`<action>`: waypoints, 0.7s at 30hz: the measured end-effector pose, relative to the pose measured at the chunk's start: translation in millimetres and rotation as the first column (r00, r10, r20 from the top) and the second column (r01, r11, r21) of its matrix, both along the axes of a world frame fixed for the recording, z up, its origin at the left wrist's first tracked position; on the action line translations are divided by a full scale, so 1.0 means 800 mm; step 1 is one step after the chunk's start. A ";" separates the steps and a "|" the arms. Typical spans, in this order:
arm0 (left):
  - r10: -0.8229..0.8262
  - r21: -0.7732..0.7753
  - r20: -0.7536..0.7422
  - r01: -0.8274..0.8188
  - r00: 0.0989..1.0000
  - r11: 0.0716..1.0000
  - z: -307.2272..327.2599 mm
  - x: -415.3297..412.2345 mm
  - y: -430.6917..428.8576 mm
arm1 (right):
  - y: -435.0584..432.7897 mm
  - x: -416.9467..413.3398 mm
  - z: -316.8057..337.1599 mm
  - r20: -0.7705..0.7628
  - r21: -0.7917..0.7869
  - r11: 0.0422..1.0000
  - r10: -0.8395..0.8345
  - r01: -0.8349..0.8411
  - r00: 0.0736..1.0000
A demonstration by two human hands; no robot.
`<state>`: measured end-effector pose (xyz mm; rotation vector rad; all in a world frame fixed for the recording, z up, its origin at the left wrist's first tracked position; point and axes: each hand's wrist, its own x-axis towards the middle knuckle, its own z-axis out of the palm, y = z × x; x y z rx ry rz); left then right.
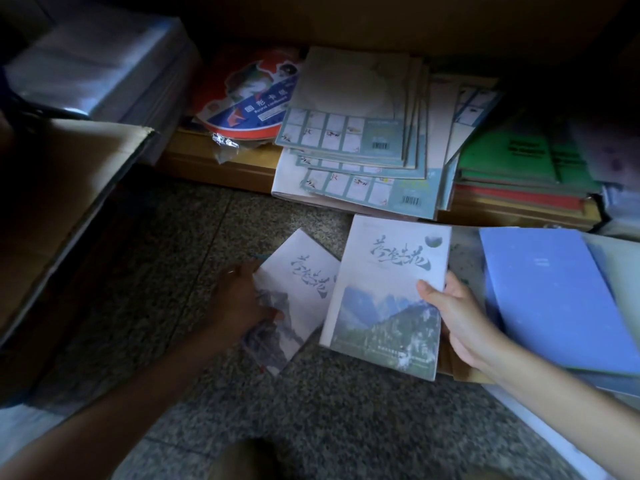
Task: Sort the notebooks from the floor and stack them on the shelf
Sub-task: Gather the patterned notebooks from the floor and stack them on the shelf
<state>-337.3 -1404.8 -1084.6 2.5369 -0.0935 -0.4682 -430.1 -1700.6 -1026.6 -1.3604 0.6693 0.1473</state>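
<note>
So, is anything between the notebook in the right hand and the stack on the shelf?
Nothing visible is. The right hand grips the mountain-cover notebook by its right edge; its top edge points at the shelf stack with nothing between. The left hand holds a second notebook to its left; the blue folder lies to the right.

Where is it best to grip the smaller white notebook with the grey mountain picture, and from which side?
Its left long edge, from the left. The smaller white mountain notebook lies on the speckled floor, and the larger white mountain notebook held by the right hand covers its right edge.
</note>
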 end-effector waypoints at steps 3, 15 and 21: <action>-0.044 0.105 0.068 0.037 0.997 0.994 0.002 0.004 -0.004 | -0.001 -0.003 0.000 -0.016 -0.016 1.000 -0.002 0.002 1.000; -0.017 -0.585 -0.370 -0.218 0.929 0.781 0.059 -0.001 -0.010 | 0.013 -0.003 0.019 0.019 0.017 0.998 0.068 -0.068 0.998; 0.014 -0.758 -0.483 -0.426 0.876 0.494 0.121 -0.034 -0.052 | 0.022 -0.012 0.033 0.093 0.140 0.990 -0.004 -0.009 0.996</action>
